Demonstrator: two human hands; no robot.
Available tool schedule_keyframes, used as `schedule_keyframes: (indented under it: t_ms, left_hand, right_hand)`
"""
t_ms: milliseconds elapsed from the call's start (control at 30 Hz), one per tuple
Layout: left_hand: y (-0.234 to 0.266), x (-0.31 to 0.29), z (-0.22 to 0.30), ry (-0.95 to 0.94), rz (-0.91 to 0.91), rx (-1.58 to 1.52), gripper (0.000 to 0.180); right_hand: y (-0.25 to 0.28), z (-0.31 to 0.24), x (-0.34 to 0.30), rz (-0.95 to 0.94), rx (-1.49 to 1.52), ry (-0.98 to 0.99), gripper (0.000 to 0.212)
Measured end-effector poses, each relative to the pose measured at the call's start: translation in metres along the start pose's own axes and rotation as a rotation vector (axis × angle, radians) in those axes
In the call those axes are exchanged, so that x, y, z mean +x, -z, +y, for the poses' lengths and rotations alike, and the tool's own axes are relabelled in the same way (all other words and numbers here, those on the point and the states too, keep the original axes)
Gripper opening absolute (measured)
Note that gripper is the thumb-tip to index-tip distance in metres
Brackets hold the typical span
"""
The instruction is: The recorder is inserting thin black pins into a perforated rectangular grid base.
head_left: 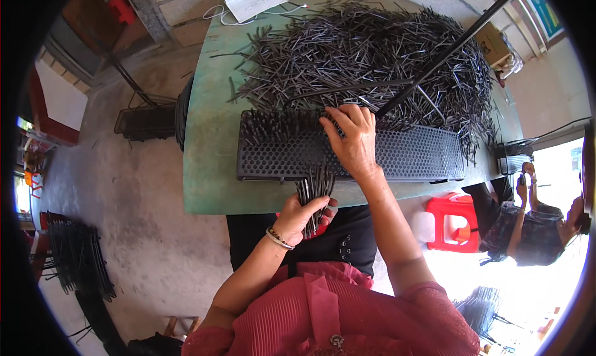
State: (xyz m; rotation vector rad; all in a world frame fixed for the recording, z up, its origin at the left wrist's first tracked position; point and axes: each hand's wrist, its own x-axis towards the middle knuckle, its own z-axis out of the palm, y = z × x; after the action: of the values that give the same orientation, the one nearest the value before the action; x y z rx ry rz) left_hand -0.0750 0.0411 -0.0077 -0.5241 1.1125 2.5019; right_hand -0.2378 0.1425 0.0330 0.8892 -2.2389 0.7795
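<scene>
A long black perforated tray (397,154) lies along the near edge of the green table. Thin dark sticks (273,127) stand upright in the holes of its left part, while the holes on the right are bare. My left hand (302,216) is closed round a bundle of black sticks (316,185), just in front of the tray's near edge. Over the tray, at the right end of the standing sticks, my right hand (354,135) has its fingers bent and pinched together. What its fingertips hold is too small and hidden to make out.
A big heap of loose black sticks (372,51) covers the far side of the green table (211,126). A dark metal bar (447,51) slants across it. An open notebook (251,0) and white cable lie at the back. To the right are a red stool (452,222) and another person (534,232).
</scene>
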Motion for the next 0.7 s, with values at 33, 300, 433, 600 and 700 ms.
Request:
schedule_keyframes:
  t_ms: [33,300,433,600,700]
  left_hand:
    - [0.0,0.001,0.0,0.012,0.003,-0.013,0.018]
    - [-0.006,0.0,0.004,-0.08,-0.046,-0.145,0.015]
    - [-0.01,0.003,0.004,-0.11,-0.05,-0.186,0.017]
    - [-0.014,0.004,-0.002,-0.11,-0.005,-0.199,0.02]
    - [-0.011,0.004,-0.004,-0.088,0.007,-0.228,0.021]
  right_hand:
    - [0.003,0.0,0.0,0.018,0.018,-0.01,0.015]
    - [0.059,-0.025,-0.033,-0.63,0.497,-0.587,0.023]
    - [0.06,-0.019,-0.045,-0.602,0.678,-0.71,0.025]
    - [0.06,-0.013,-0.048,-0.566,0.781,-0.849,0.024]
    - [0.062,-0.004,-0.03,-0.384,0.934,-0.843,0.024]
